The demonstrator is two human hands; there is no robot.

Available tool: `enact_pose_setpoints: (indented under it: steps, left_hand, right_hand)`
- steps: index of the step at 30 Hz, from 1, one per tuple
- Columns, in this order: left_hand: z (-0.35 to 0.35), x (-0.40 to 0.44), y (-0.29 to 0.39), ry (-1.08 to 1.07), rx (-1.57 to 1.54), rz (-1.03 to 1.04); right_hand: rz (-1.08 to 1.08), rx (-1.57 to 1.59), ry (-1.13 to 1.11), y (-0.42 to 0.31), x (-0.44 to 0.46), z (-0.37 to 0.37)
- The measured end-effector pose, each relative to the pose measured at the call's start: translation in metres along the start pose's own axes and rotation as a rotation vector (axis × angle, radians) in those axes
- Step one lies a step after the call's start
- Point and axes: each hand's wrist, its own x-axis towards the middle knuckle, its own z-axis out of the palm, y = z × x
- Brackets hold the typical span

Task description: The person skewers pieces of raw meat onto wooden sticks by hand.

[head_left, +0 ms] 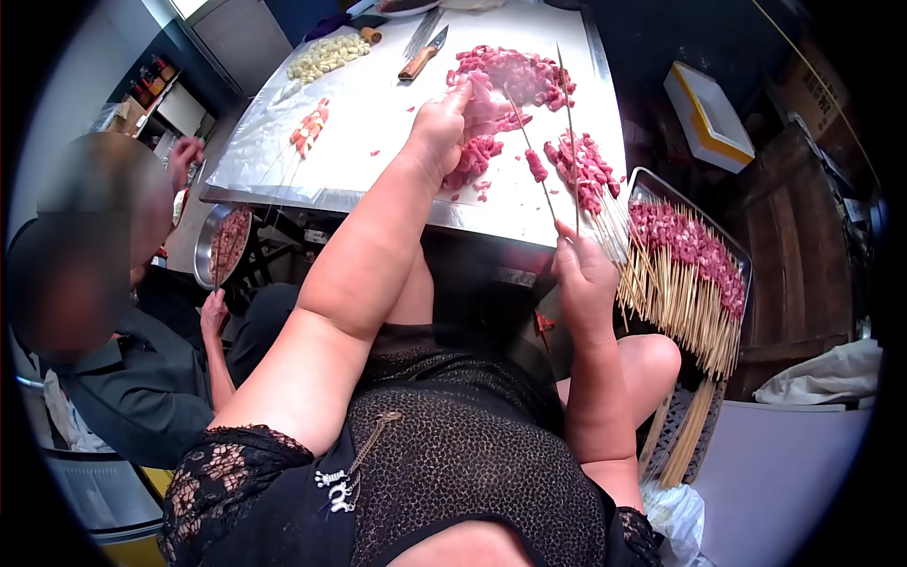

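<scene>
My left hand (439,132) reaches over the white table (378,132), its fingers closed on a pale pink slice of meat at the edge of a pile of cut raw meat (529,76). Near the table's front edge, my right hand (586,274) pinches the lower ends of thin skewers (570,123) that point up and away. One of them carries a small chunk of meat (537,166) partway along. Beside it, several meat-loaded skewers (586,168) lie in a bunch. More loose meat (472,159) sits just below my left hand.
A metal tray (748,260) of loaded skewers stands right of the table, with bare sticks (694,435) below. A knife (422,59), pale pieces (326,59) and other skewers (310,129) are on the table. At left, a person (142,378) is beside a metal bowl (202,248).
</scene>
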Motion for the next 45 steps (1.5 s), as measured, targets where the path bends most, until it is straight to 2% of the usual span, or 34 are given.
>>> enact_pose_setpoints:
  steps: [5,7,15,19,24,27,29,31,33,35,38,41,45]
  left_hand:
    - [-0.007,-0.001,0.002,-0.048,0.007,-0.08]
    - [-0.008,-0.002,0.004,-0.118,-0.104,-0.13]
    - [-0.006,-0.006,-0.001,-0.181,-0.041,-0.044]
    - [-0.005,-0.006,0.002,-0.183,-0.091,-0.037]
    - [0.003,-0.01,-0.004,-0.199,0.014,0.016]
    - [0.008,-0.012,-0.013,-0.258,0.098,0.007]
    - [0.017,-0.018,-0.014,-0.3,-0.14,-0.056]
    - [0.019,-0.018,-0.01,-0.286,-0.223,-0.015]
    - [0.012,-0.009,-0.012,-0.174,-0.358,-0.053]
    - [0.008,-0.007,-0.007,-0.167,-0.35,-0.055]
    - [0.008,-0.01,0.001,-0.029,-0.297,-0.004]
    - [-0.001,-0.004,0.003,-0.069,-0.243,0.023]
    - [0.005,-0.008,0.005,-0.052,-0.295,0.03]
  right_hand:
    - [0.018,-0.043,-0.056,-0.003,-0.002,0.001]
    - [0.033,-0.048,-0.066,-0.004,-0.001,0.002]
    - [0.053,-0.079,-0.111,-0.001,0.002,0.007]
    - [0.07,-0.031,-0.056,0.004,0.003,0.011]
    - [0.071,0.027,-0.06,0.005,0.004,0.014]
    - [0.133,0.111,-0.072,0.002,0.01,0.018]
    - [0.214,0.418,-0.069,0.009,0.015,0.022]
    - [0.156,0.469,-0.053,0.012,0.016,0.024]
    - [0.119,0.42,-0.019,0.007,0.015,0.027]
    - [0.102,0.417,-0.036,0.006,0.013,0.028]
    - [0.001,0.121,-0.067,0.001,0.013,0.024]
    - [0.006,0.018,-0.117,0.003,0.012,0.018]
    - [0.032,0.03,-0.102,0.004,0.009,0.015]
